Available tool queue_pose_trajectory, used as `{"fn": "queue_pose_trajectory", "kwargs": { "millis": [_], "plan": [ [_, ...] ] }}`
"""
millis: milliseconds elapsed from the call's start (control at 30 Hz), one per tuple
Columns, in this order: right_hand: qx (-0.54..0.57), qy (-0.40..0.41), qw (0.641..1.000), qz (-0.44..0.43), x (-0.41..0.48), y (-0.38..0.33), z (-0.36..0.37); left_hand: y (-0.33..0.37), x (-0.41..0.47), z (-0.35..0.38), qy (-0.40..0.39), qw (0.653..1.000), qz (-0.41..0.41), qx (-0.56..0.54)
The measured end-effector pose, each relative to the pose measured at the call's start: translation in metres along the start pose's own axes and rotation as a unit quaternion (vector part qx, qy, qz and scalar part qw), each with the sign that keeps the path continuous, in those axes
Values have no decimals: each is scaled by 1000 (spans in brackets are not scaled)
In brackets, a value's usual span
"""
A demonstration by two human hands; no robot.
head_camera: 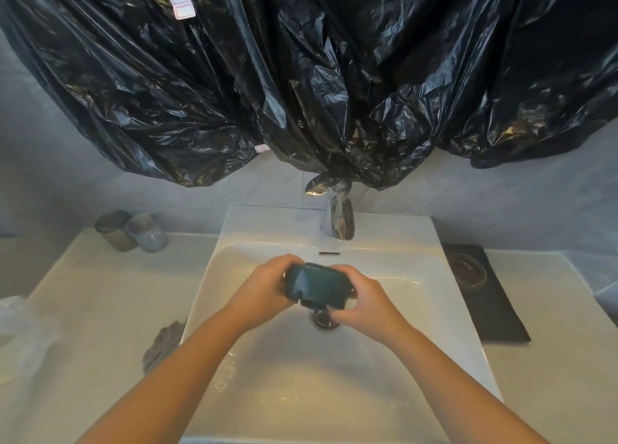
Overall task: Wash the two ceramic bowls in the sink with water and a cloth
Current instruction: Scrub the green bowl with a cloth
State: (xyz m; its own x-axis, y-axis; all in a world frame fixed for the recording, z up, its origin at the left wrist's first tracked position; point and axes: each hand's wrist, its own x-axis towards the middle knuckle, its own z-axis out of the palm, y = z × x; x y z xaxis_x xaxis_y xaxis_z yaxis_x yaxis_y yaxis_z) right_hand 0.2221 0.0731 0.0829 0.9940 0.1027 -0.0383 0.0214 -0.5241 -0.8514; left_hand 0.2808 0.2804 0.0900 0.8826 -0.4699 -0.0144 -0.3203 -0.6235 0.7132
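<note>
A: Presently, entry 1. Where is the teal ceramic bowl [316,285]?
B: Held above the white sink [418,310], over the drain [322,320]. It is tilted on its side and its lower edge is blurred.
A: Hands?
B: Left hand [267,286] grips the bowl's 9 o'clock side, fingers curled over its edge. Right hand [364,303] grips the 4 o'clock side, fingers curled under it. Its fingertips are blurred.
A: Second bowl?
B: Dark bowl [468,269] sits on a black mat [501,316] at 3 o'clock of the basin, well apart from both hands.
A: Cloth?
B: Grey cloth [164,343] lies crumpled on the counter [83,310] at 8 o'clock, against the sink's edge.
A: Other items?
B: Faucet [341,223] at 12 o'clock. Brown cup [112,231] and blue-grey cup [147,234] at 10 o'clock, side by side. Black plastic sheeting [301,76] hangs above.
</note>
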Motion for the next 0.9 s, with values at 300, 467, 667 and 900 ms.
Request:
{"fn": "queue_pose_trajectory", "kwargs": {
  "millis": [300, 467, 667, 900],
  "plan": [
    [189, 17, 958, 214, 10, -20, 47, -44, -55, -38, 193, 966, -140, -102],
    [188, 0, 951, 245, 10, -17, 71, -126, -103, -57, 254, 925, -282, 29],
    [183, -14, 948, 259, 12, -24, 85, -164, -115, -38, 132, 937, -319, 48],
    [190, -7, 948, 256, 18, -23, 86, -182, -107, -22, 50, 936, -344, 64]
  ]
}}
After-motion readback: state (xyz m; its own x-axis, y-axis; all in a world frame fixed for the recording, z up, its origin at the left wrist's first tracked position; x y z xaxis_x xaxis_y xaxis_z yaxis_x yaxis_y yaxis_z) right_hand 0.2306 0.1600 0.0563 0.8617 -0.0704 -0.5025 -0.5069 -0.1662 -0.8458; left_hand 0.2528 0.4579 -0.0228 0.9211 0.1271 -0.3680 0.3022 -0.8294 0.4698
